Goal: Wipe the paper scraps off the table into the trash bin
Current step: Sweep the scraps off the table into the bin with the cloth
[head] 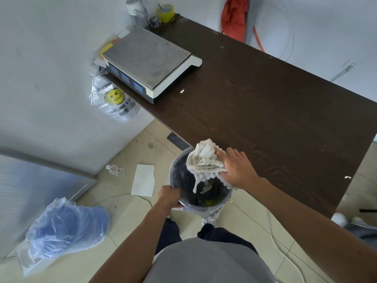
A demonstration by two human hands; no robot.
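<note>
White cloth (204, 160) bunched in the right hand (237, 167), hanging over the bin (201, 206) that the left hand (169, 196) grips by the rim at the table (265, 111) edge. Scraps (182, 91) lie well apart from it; a hasty sweep could flick them to the tiled floor (130, 152), already littered

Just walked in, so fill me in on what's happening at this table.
A person is clearing paper scraps off the dark table. The left hand holds the trash bin up against the table's edge, while the right hand grips a white cloth at that edge, its fringe hanging over the bin. Two small scraps remain on the table: one near the scale, another by the right edge.
</note>
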